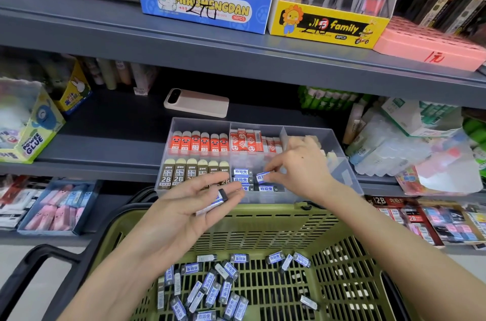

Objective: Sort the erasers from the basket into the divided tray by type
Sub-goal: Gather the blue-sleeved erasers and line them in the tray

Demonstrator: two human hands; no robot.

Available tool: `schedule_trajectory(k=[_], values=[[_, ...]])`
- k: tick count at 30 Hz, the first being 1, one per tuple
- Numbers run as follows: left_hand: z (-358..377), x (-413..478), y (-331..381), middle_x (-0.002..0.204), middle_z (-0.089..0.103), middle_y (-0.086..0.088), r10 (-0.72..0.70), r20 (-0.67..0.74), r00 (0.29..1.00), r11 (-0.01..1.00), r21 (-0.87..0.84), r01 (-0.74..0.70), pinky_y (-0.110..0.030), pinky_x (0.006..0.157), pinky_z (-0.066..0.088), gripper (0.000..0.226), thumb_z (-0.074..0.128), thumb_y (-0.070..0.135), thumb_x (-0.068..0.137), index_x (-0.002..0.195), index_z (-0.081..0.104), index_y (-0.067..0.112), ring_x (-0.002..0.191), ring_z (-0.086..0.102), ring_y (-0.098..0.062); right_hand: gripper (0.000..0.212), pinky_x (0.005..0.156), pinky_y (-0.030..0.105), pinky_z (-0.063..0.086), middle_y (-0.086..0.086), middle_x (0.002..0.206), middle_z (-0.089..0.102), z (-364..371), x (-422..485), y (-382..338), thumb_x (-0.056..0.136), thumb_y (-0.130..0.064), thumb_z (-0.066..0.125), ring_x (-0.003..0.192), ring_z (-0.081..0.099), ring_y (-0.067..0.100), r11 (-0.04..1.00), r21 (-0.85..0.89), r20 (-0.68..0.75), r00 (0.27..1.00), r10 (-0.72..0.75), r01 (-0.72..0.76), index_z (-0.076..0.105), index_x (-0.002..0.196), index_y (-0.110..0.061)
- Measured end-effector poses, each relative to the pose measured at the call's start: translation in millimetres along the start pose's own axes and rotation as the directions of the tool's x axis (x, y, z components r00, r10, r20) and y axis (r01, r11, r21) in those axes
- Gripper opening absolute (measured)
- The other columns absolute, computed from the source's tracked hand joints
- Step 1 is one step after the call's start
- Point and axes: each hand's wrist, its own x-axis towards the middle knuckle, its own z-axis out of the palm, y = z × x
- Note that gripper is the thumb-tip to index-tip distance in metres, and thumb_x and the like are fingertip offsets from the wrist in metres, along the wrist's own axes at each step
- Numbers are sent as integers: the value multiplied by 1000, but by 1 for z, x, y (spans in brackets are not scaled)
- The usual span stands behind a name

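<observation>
The clear divided tray [344,163] sits on a grey shelf [105,142], with the green basket [263,220] just in front of and below it. The tray has 2 rows of compartments. In the back row, the left one holds red erasers with faces [200,142] standing side by side, and the middle one holds red and white erasers [244,140]. The back right one is mostly hidden behind the right hand. In the front row, the left compartment holds brown 2B erasers [178,173] and the middle one holds blue erasers [242,176] lying flat in a stack.

The right hand [302,165] reaches over the front middle compartment, its thumb and forefinger pinching 1 blue eraser [263,176], tilted, just beside the stacked blue ones.

The left hand [189,210] is turned palm up over the far rim of the basket, near the tray's front wall. Its fingers [234,195] are loosely spread and fairly straight, not clamped, and a few blue and black erasers [214,202] lie across them.

On the slotted floor of the basket lies a scattered heap of loose erasers [210,284], all in the same blue sleeve, mostly towards the left and middle.

A pale pink phone [197,102] lies flat on the shelf behind the tray
</observation>
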Motion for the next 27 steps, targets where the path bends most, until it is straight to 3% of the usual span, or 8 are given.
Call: schedule_trajectory(k=[2,7,12,16,18,22,25,27], values=[[1,0,-1,111,66,-29,-7,-26,1000,1000,-3,7,-30,70,59,41,52,8,81,119,57,-6,101,67,-38,21,69,29,9,-15,93,70,0,0,1,87,-43,55,95,44,19,992,-107,86,995,-57,66,73,85,-35],[3,-3,-6,92,73,-22,43,-164,986,956,295,7,-18,30,41,49,41,43,87,109,63,5,65,71,-32,27,72,31,13,-16,94,68,4,4,4,95,-36,41,89,29,16,969,-193,195,974,-119,157,69,93,-36],[1,0,-9,86,73,-20,138,-178,974,926,372,-63,-18,33,37,58,29,54,93,107,61,7,45,59,-22,31,74,33,15,-13,89,66,-9,5,-3,97,-36,36,93,39,17,961,-223,160,979,-128,163,66,104,-36],[4,0,-9,78,69,-24,160,-148,976,939,328,-104,-21,36,41,60,27,58,91,111,60,11,45,54,-23,32,77,31,23,-16,93,70,-29,-17,-29,87,-54,49,91,50,12,951,294,-206,978,-31,93,72,96,-34],[9,2,-12,70,66,-22,188,-140,972,930,344,-131,-22,36,41,62,27,60,88,112,59,13,44,54,-23,38,86,30,26,-19,97,66,-41,-30,-51,79,-61,53,94,48,8,872,454,-209,973,-94,182,72,97,-34],[22,4,-19,68,66,-21,244,-110,964,911,368,-189,-22,35,39,59,28,63,85,110,58,18,44,52,-24,27,90,39,26,-12,100,63,-43,-43,-72,76,-48,68,95,52,17,916,295,-207,954,-217,272,74,93,-28],[26,2,-19,79,72,-16,240,-45,970,884,423,-199,-25,39,42,51,35,59,85,110,57,20,51,59,-20,18,91,33,34,-14,100,61,-46,-47,-66,77,-35,72,100,49,11,827,522,-179,974,-137,212,69,90,-24],[27,2,-19,76,70,-7,244,0,970,829,518,-209,-25,42,43,49,46,56,81,104,59,14,59,63,-20,15,89,25,38,-14,94,61,-48,-51,-57,78,-31,72,96,52,7,650,752,-92,994,-65,112,62,89,-27]])
